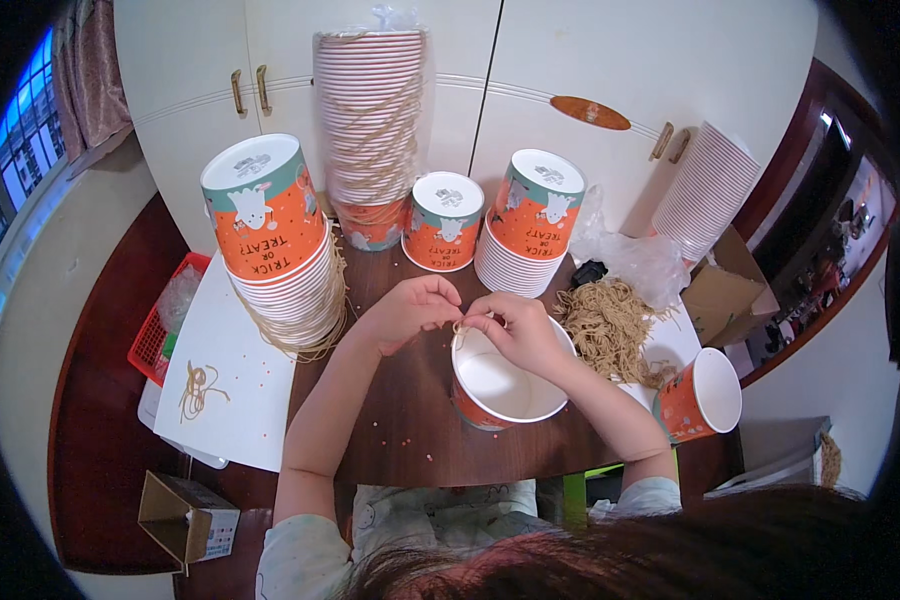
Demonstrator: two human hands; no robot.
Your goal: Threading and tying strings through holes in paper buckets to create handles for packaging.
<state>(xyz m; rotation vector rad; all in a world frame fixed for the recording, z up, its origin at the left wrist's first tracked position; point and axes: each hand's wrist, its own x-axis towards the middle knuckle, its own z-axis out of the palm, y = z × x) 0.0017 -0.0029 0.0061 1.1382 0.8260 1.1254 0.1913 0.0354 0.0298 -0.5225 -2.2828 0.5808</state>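
Observation:
An orange paper bucket (512,386) with a white inside stands upright, mouth up, near the front of the brown table. At its left rim a thin tan cord (459,334) forms a small loop. My right hand (515,328) reaches over the bucket and pinches the cord between thumb and fingertips. From the left, my left hand (418,308) meets it there, its thumb and a fingertip on the cord and the other fingers loosely curled. The exact grip at the fingertips is too small to see well. Right of the bucket lies a tangled pile of tan cords (607,325).
Inverted bucket stacks stand behind: one left (270,235) draped with cords, one wrapped in plastic (372,120), one right (533,220). A single inverted tub (444,222) sits between. Another bucket (715,392) tilts at the right edge. Loose cords (199,392) lie on the white left side.

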